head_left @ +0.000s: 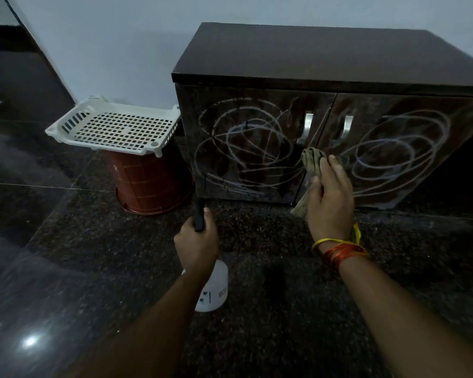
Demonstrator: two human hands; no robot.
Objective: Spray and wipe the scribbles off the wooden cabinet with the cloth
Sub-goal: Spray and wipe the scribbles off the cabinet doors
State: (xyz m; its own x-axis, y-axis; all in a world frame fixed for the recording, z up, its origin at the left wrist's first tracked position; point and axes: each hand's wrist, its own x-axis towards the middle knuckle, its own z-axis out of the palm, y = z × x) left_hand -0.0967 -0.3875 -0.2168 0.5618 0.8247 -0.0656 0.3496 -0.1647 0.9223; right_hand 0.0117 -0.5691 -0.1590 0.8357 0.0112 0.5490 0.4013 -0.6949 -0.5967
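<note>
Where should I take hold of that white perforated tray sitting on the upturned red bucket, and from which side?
Probably the white tray by its raised rim on the near long edge, coming from the front and above. Its rim stands clear of the red bucket there, leaving room for fingers underneath. The far right corner sits against the cabinet, so that side looks cramped.

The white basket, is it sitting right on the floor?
No, the white basket rests on top of an upside-down red bucket, beside the cabinet.
</note>
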